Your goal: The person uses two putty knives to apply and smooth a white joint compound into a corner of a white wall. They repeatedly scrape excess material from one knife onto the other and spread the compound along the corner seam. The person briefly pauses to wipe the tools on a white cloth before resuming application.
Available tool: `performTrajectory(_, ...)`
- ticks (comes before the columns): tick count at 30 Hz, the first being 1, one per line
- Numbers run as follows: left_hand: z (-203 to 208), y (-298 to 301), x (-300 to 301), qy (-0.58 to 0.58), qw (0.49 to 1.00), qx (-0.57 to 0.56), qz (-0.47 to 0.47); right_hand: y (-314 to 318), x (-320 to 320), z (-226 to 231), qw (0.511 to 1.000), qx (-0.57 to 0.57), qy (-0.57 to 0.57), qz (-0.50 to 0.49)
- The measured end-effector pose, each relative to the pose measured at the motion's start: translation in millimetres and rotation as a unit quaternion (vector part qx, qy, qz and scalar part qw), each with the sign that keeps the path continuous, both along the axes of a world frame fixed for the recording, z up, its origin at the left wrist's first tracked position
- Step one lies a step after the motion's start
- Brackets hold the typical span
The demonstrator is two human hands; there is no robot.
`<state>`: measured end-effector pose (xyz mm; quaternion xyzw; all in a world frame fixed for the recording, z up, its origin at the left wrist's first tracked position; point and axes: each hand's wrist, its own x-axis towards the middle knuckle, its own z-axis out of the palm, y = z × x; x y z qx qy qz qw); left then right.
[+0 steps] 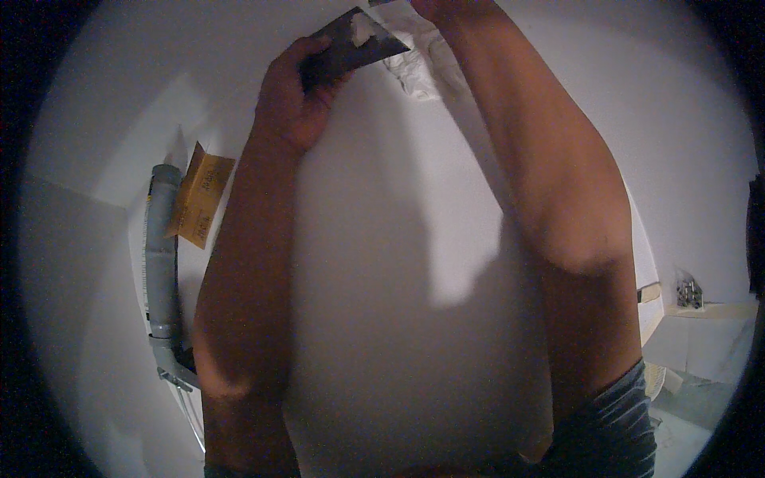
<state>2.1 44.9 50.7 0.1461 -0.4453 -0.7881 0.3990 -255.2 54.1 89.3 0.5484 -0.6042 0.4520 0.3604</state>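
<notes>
My left hand [291,95] is closed round one end of a dark flat plate [339,60], thumb on top and fingers beneath. A dab of off-white paste [362,30] sticks to the plate's face near its far edge. My right hand [437,8] is cut off by the top edge of the view, so its fingers are hidden. Just below that hand and beside the plate's right corner lies a crumpled white plastic bag [416,72], on or against a pale smooth surface [358,319]. Both forearms cast shadows over this surface.
At the left lies a caulking gun [163,247] with a grey barrel and pointed nozzle. A folded piece of brown cardboard [203,195] leans beside it. On a ledge at the far right stands a small clear bag of metal screws or fittings [688,291], above grey tiles [701,350].
</notes>
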Motion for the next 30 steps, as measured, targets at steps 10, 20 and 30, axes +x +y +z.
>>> performTrajectory(10, -2, 0, 0, -0.015, 0.999, -0.051, 0.008, -14, 20, 14, 0.584, -0.167, -0.623, 0.492)
performTrajectory(20, 0, 3, -1, 0.008, 1.0, 0.004, -0.022, -24, -19, -4, 0.993, 0.05, -0.101, -0.037)
performTrajectory(30, 2, -2, 0, 0.004, 1.0, 0.023, -0.012, -27, -10, 16, 0.988, 0.071, 0.031, -0.13)
